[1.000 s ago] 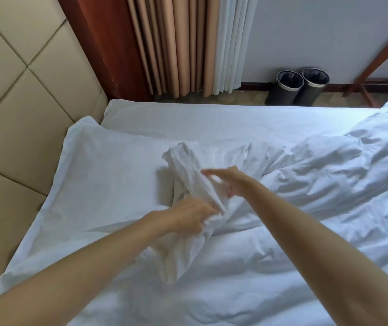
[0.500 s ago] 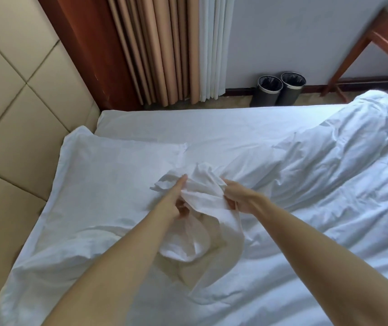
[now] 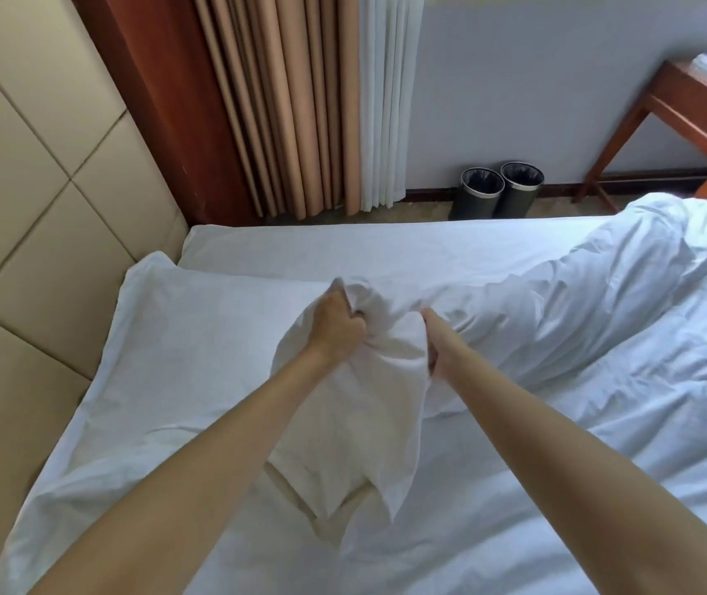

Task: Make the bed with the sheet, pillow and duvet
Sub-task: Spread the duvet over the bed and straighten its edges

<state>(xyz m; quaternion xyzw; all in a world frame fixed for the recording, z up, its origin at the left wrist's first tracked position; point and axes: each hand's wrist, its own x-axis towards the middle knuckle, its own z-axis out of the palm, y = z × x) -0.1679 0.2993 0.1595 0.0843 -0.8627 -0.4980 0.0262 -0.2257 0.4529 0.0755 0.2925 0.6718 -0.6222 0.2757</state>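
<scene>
Left hand (image 3: pixel 335 325), right hand (image 3: pixel 438 342) grip duvet corner (image 3: pixel 369 405); flap hangs toward person.

Left hand (image 3: pixel 336 324) and right hand (image 3: pixel 439 343) gripping bunched duvet (image 3: pixel 592 302) corner, pillow (image 3: pixel 197 337) beside

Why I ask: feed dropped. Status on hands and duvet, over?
Left hand, right hand both gripping duvet's bunched edge. Rest crumpled right of pillow. Nothing in the way.
</scene>
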